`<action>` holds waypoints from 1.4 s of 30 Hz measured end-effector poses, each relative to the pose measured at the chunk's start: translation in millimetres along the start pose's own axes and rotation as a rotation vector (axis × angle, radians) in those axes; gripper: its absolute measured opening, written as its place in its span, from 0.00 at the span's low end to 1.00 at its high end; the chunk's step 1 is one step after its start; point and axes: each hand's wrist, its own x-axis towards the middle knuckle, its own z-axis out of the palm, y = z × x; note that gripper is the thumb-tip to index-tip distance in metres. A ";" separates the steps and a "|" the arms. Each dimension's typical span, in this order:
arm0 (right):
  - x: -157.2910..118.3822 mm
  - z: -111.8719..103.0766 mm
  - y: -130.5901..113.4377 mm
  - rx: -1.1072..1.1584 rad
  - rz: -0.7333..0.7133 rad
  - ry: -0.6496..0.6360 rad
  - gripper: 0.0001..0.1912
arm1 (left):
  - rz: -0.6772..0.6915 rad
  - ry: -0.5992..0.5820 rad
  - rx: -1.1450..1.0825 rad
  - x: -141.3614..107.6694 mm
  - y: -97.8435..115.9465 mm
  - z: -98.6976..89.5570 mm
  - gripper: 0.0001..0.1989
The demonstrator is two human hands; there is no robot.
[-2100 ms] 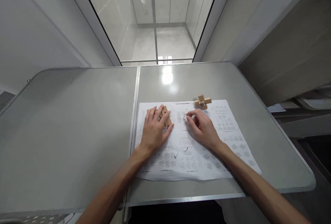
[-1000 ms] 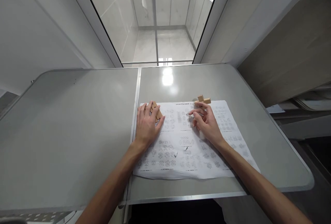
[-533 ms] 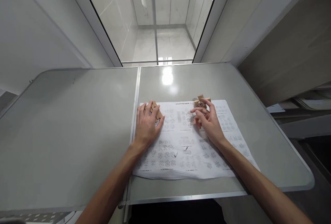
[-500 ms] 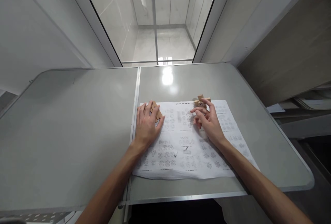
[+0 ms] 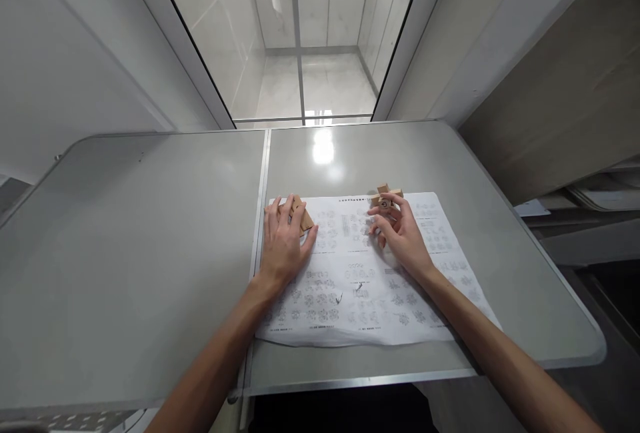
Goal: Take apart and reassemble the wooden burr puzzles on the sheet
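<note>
My left hand [image 5: 285,239] lies flat with spread fingers over a flat light-brown wooden piece [image 5: 306,219], at the upper left of a printed sheet [image 5: 367,313]. The piece's right corner shows between my index finger and thumb; the rest is covered. At the sheet's top edge sits a small cluster of crossed wooden blocks [image 5: 383,189], a wooden puzzle by its look, with a dark round mark on one face. My right hand [image 5: 403,236] is beside it, loosely open. The index finger reaches to the cluster, seemingly touching it, and the other fingers curl below.
The sheet, covered in small diagrams, lies on a grey table [image 5: 150,253] with a metal seam [image 5: 265,159] left of it. Two tiny dark slivers [image 5: 339,298] appear on the sheet. Beyond the table stands a glass door [image 5: 325,86]; shelves [image 5: 600,199] are at right.
The block cluster has shifted slightly left, and my right hand has moved a little left with it. My left hand stays in place on the wooden piece.
</note>
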 end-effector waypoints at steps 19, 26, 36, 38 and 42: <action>-12.1 2.2 -23.7 0.167 0.019 -0.287 0.14 | 0.212 0.005 -0.234 1.8 10.0 -13.4 0.20; -13.4 -1.4 -19.1 0.397 0.126 -0.557 0.18 | 0.318 -0.141 -0.467 2.1 11.5 -16.4 0.29; -17.8 0.5 -13.6 0.619 0.075 -0.923 0.14 | 0.215 -0.459 -0.973 1.0 18.1 -22.0 0.38; -18.1 1.6 -15.7 0.625 0.060 -0.942 0.13 | 0.158 -0.496 -1.028 1.2 19.4 -23.2 0.35; -19.7 4.6 -21.8 0.499 0.051 -0.829 0.14 | 0.095 -0.442 -1.055 1.9 21.5 -22.6 0.32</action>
